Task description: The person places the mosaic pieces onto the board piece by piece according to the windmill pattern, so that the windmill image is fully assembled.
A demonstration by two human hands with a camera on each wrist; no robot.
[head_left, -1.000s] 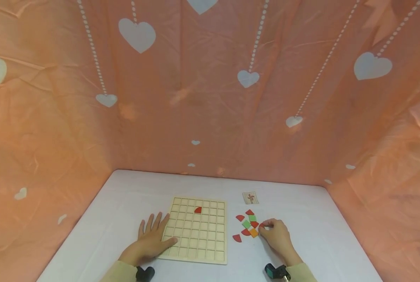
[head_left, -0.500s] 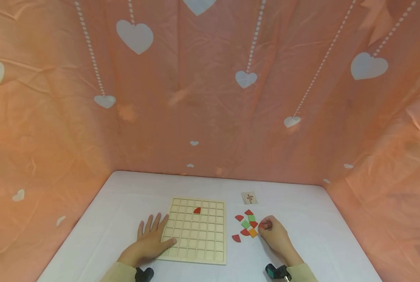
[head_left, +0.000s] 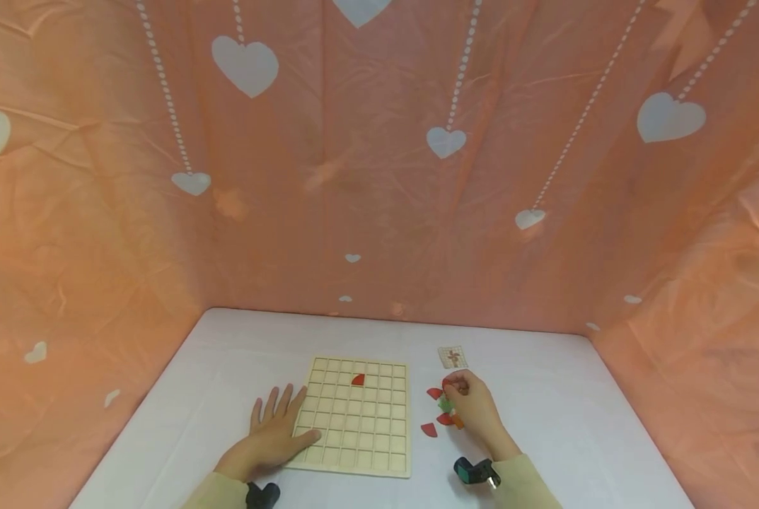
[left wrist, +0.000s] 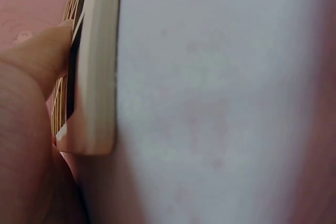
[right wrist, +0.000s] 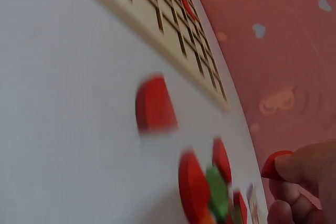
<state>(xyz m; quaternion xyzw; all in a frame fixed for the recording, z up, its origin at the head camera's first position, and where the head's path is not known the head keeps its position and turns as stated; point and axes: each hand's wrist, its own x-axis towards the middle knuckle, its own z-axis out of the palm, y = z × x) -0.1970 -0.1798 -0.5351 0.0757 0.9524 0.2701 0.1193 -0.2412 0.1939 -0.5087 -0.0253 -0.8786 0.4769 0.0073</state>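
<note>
A light wooden grid board [head_left: 354, 445] lies on the white table, with one red quarter-circle piece [head_left: 358, 380] in a cell near its far edge. My left hand [head_left: 271, 431] rests at the board's left edge, fingers spread and straight, the thumb lying over the board. In the right wrist view a red piece with a curved edge [right wrist: 273, 165] is pinched between thumb and fingers of my right hand [head_left: 477, 410]. That hand is raised over the loose pieces right of the board and partly covers them. Among these are green pieces [head_left: 445, 405] and an orange piece [head_left: 458, 422].
Nearest the board's right side lies a separate red quarter-circle [head_left: 429, 430]. A small pattern card [head_left: 453, 357] sits behind the loose pieces. Orange cloth with hearts [head_left: 379, 212] hangs behind and beside the table.
My right hand has moved left and away from me, from the right side of the loose pieces to above them, carrying the red piece. The left hand stays in place.
</note>
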